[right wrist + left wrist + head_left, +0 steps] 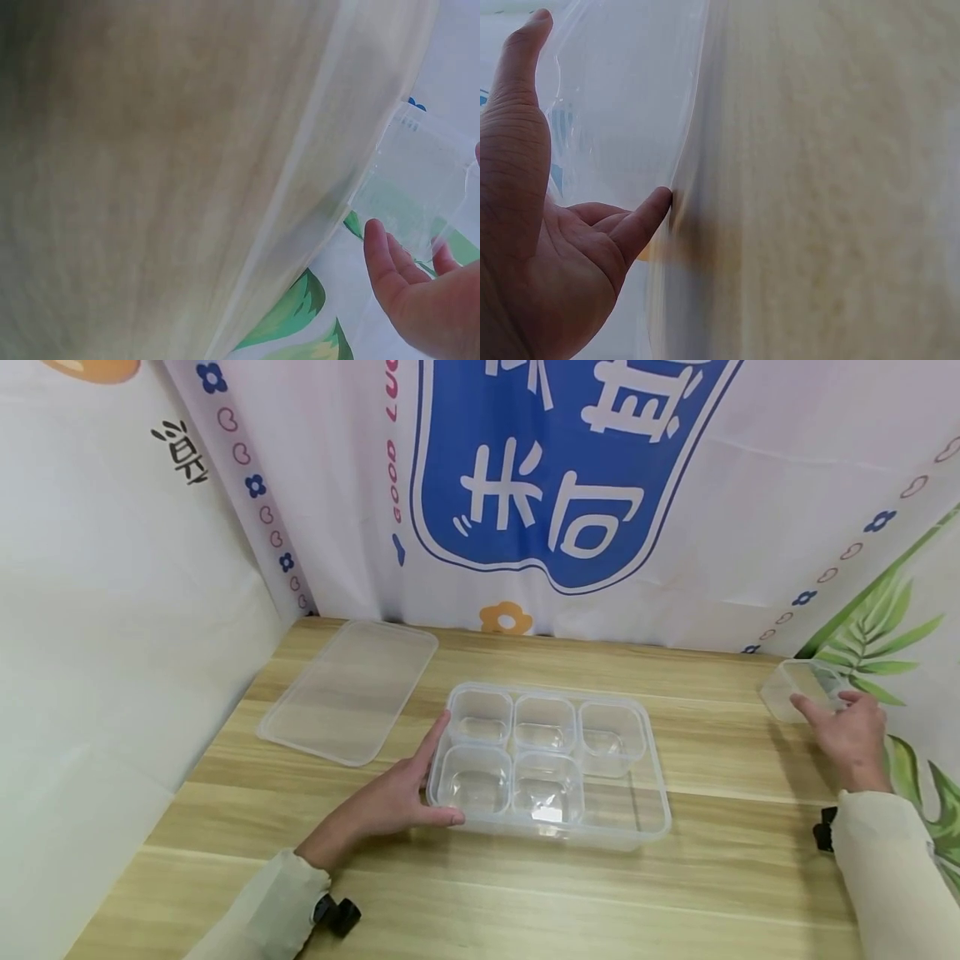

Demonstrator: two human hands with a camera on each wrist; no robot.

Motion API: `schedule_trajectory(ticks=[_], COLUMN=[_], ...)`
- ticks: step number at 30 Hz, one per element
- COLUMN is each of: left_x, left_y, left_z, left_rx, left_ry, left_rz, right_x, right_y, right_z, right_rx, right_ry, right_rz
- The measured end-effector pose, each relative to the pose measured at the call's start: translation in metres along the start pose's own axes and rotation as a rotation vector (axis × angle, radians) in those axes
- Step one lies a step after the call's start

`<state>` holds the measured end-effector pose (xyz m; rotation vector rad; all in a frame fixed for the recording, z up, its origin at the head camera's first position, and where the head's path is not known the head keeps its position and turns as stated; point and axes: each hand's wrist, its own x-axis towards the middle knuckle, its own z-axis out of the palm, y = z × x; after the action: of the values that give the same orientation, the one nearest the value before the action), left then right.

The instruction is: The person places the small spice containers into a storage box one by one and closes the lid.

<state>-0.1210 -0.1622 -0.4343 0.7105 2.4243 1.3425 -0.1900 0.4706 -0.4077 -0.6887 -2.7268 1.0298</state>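
A clear rectangular plastic box (651, 837) sits mid-table, with several small clear containers (475, 781) inside it. At the box's front right, one compartment space holds no container. My left hand (408, 797) is spread around the box's left end, thumb along the front and straight fingers touching the side; the left wrist view shows the fingers (641, 225) against the box wall. Far to the right, my right hand (851, 735) holds another small clear container (787, 693) between thumb and fingers. In the right wrist view, part of that container (412, 172) shows beyond the fingertips.
A flat translucent lid (348, 693) lies at the table's back left. Behind the wooden table (525, 902) hangs a printed cloth (337, 527). White cloth with leaf prints (870, 643) borders the right side, near my right hand.
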Motion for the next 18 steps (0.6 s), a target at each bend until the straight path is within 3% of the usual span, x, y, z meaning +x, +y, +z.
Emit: schedule_trajectory(ticks=[12, 18], left_x=[-0.0007, -0.0012], left_y=[-0.0014, -0.0004], left_z=[0.0008, 0.0009], left_rx=[-0.01, -0.015], left_ry=[-0.004, 0.001], left_rz=[0.003, 0.0], right_x=[0.0016, 0.0016], right_y=[0.0037, 0.0016], right_z=[0.0052, 0.0052], right_rx=[-0.006, 0.043], right_ry=[0.068, 0.059], right_rz=[-0.027, 0.007])
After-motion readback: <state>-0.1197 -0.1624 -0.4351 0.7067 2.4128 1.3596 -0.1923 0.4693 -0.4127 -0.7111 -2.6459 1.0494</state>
